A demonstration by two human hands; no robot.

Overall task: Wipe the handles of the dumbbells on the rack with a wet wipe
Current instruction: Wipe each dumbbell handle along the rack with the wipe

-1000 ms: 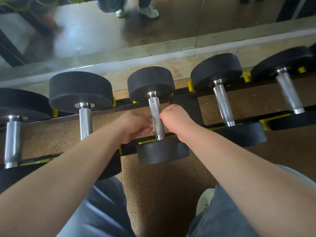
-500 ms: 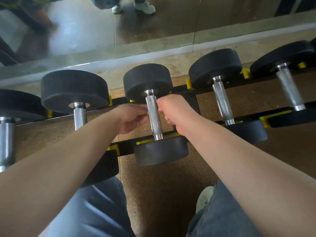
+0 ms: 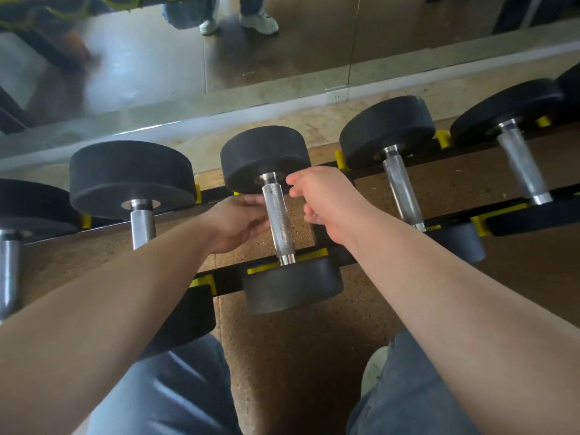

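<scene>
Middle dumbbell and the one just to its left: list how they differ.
Size: the middle dumbbell has heads that look smaller than those of the left dumbbell.
View: the middle dumbbell's handle shows whole, while the left dumbbell's is partly hidden behind the left forearm.
Hands: the left hand and right hand flank the middle dumbbell's handle, and none is at the left dumbbell.
Shared: black round heads, silver handles, both lying across the rack.

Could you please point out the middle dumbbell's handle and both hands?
middle dumbbell's handle (image 3: pixel 278 221): head view, knurled shaft.
left hand (image 3: pixel 237 226): head view, its middle.
right hand (image 3: pixel 324 197): head view, back of hand.
</scene>
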